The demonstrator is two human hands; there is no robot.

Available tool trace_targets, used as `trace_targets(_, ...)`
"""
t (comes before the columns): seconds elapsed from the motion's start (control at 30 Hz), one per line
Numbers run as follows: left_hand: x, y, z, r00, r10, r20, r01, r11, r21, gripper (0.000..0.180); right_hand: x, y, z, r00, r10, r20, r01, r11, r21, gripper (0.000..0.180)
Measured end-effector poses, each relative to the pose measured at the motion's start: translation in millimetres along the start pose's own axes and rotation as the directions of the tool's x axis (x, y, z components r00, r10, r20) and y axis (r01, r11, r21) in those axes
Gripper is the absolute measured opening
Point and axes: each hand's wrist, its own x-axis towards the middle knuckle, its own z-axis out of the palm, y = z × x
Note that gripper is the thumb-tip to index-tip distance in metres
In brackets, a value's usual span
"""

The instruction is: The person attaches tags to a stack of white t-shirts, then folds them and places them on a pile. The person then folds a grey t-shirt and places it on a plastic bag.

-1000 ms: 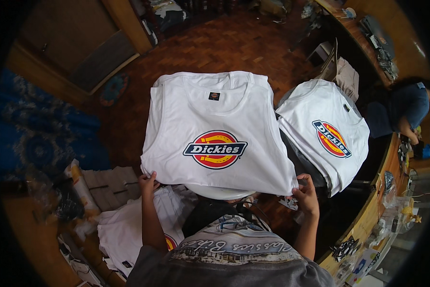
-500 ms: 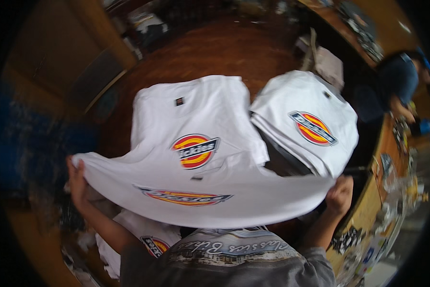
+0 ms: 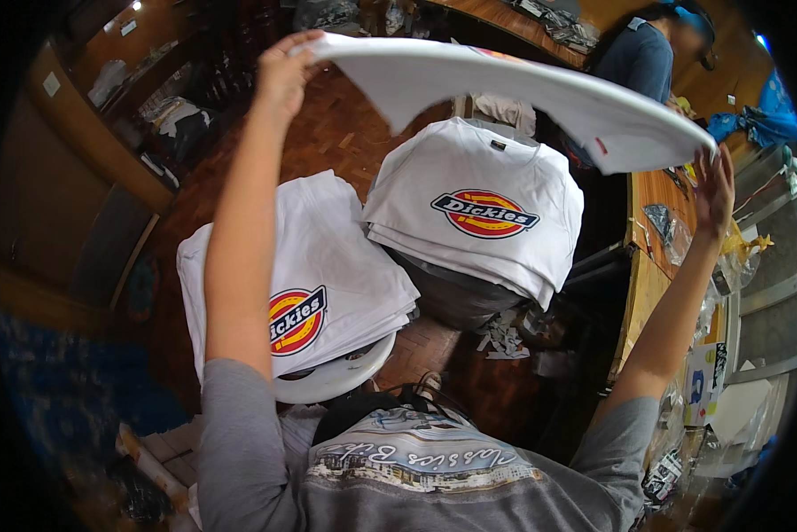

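A white T-shirt [image 3: 540,102] hangs stretched in the air between my two raised hands, its lower part swinging and slightly blurred. My left hand [image 3: 283,78] grips one end at the far left. On the right, my right hand [image 3: 714,191] holds the other end, fingers partly hidden by the cloth. Below it lies a pile of white T-shirts [image 3: 407,186] with a red, yellow and dark-blue printed logo on top. A second pile of white T-shirts [image 3: 336,226] with the same print is nearer on the left, partly covered by my left forearm.
A white round stool [image 3: 350,377] supports the left pile; a dark-grey bundle [image 3: 456,297] is under the other. A wooden table [image 3: 642,293] runs along the right, with plastic bags beside it. Another person [image 3: 642,58] stands at the far right. Scraps [image 3: 505,341] lie on the floor.
Both hands have risen and moved away from my body, carrying the T-shirt up from over the left pile. The view has shifted, so both piles appear elsewhere in the picture.
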Motion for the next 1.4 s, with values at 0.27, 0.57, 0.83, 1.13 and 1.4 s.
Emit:
trace_targets(0.27,-91.5,-180.3,-34.4,0.817,-0.559,-0.143,0.577,0.779,0.246,0.034,-175.9,117.3,-110.8,0.784,0.521,-0.336,-0.615,0.725,-0.311,0.026)
trace_targets(0.57,-362.8,-92.8,-257.9,0.658,0.363,-0.660,0.731,-0.095,0.676,0.035,-316.4,236.0,157.2,0.718,0.547,0.429,0.010,0.609,-0.793,0.015)
trace_targets(0.83,-465.7,-31.5,-302.2,0.328,0.268,-0.906,0.943,-0.156,0.295,0.068,-353.7,307.5,207.6,0.661,0.746,0.082,-0.171,0.256,-0.951,0.036)
trace_targets(1.13,-491.0,-9.1,-320.8,0.342,0.044,-0.939,0.921,-0.216,0.325,0.056,-347.2,310.6,196.8,0.492,0.850,0.189,-0.676,0.510,-0.532,0.026)
trace_targets(1.4,-442.3,144.4,-284.7,0.265,-0.154,-0.952,0.796,0.593,0.126,0.044,-288.5,173.1,169.7,0.430,0.820,0.378,-0.839,0.517,-0.168,0.030)
